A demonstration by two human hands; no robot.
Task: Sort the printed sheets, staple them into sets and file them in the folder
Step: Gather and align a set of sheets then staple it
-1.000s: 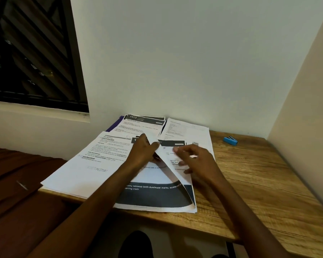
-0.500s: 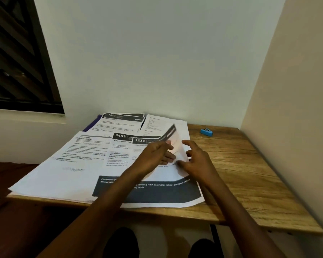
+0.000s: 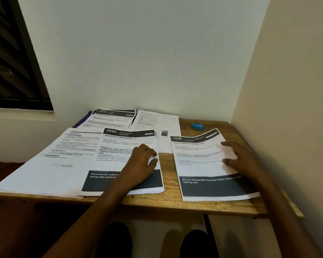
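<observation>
Sorting under way: sheet 1228 (image 3: 203, 161) under flat right hand (image 3: 244, 161), beside stack 2692 (image 3: 119, 157) pinched by left hand (image 3: 141, 162); next, gather matching pages.

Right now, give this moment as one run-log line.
phase: sorting | left hand: pinching 2692 sheet | right hand: on 1228 sheet | stapler: untouched

White printed sheets with dark header bands (image 3: 131, 151) are being spread flat in overlapping piles; sheet 1228 (image 3: 199, 164) is lying apart, a small blue stapler (image 3: 197, 126) behind it.
</observation>
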